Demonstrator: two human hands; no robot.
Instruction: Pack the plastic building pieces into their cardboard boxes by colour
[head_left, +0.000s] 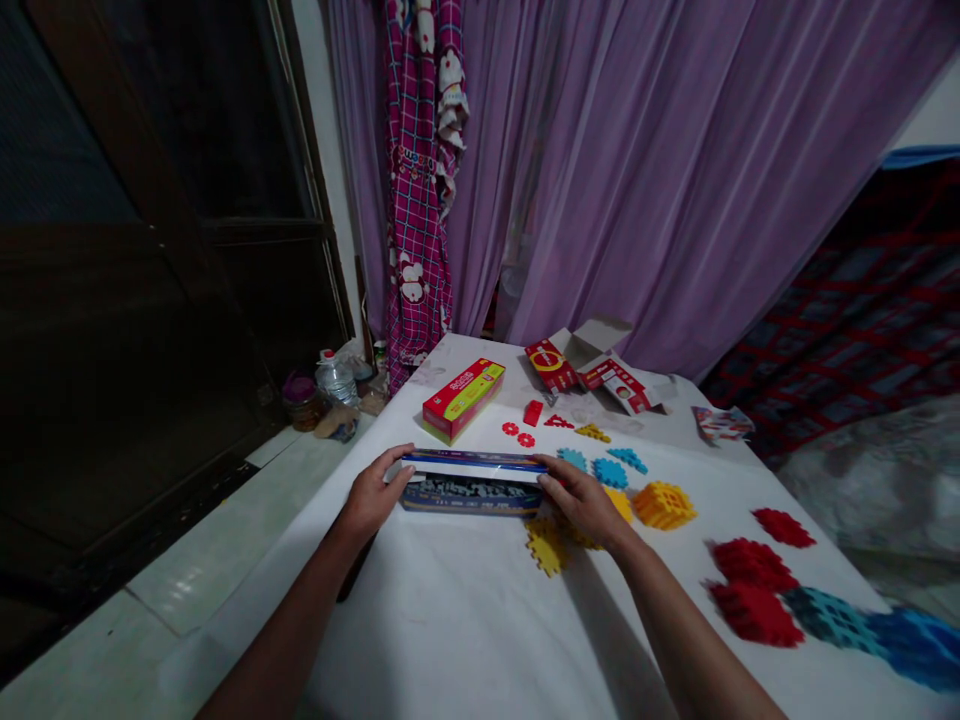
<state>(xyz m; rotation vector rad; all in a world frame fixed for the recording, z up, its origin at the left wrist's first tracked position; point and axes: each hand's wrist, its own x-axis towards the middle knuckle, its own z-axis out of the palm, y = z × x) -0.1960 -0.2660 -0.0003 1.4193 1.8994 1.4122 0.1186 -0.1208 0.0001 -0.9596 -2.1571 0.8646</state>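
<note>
Now left hand (373,492) and right hand (580,502) grip the flat blue box (471,497) at its ends; it looks like light, stiff card, a sound hold.

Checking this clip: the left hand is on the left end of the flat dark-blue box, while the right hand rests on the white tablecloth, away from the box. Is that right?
No. The right hand is not on the white tablecloth but on the right end of the flat dark-blue box, as the head view shows. The left hand is on the box's left end.
</note>
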